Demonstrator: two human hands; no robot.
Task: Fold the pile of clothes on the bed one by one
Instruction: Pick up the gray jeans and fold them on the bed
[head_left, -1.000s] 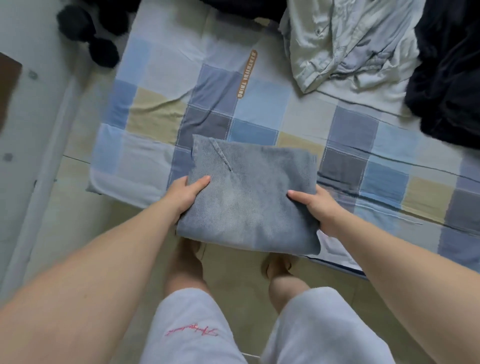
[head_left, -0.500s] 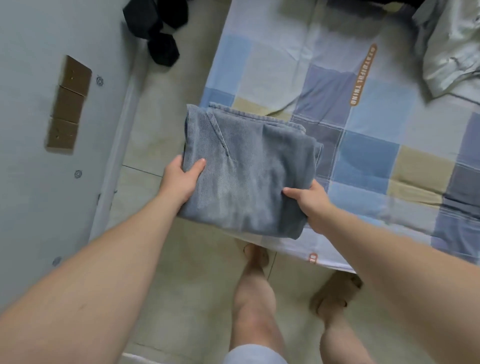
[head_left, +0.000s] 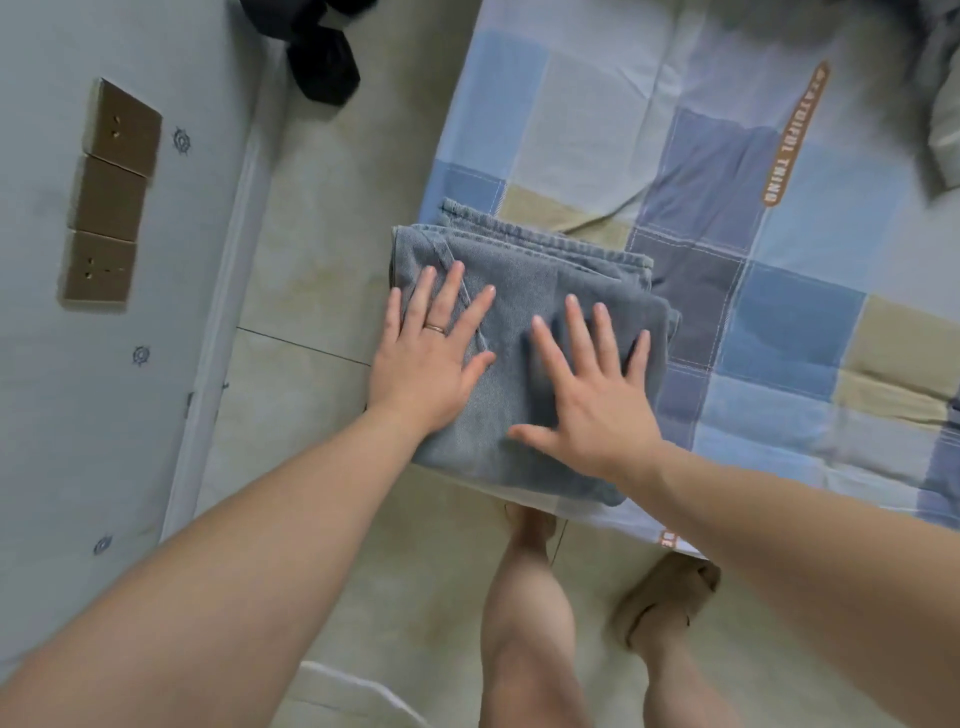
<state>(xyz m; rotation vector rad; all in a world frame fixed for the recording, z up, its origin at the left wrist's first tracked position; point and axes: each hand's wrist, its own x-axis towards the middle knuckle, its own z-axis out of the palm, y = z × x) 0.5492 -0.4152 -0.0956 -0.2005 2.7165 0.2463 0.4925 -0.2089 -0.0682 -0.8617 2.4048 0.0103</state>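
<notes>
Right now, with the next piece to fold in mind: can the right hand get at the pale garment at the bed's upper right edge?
Probably, with a lean: the right hand lies flat on the folded jeans, holding nothing, and only bare checked sheet separates it from the pale garment.

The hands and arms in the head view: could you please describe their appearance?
The left arm and right arm are bare: no sleeves, watches or bracelets show. The left hand wears a thin gold-coloured ring on its ring finger; the right hand wears nothing visible.
</notes>
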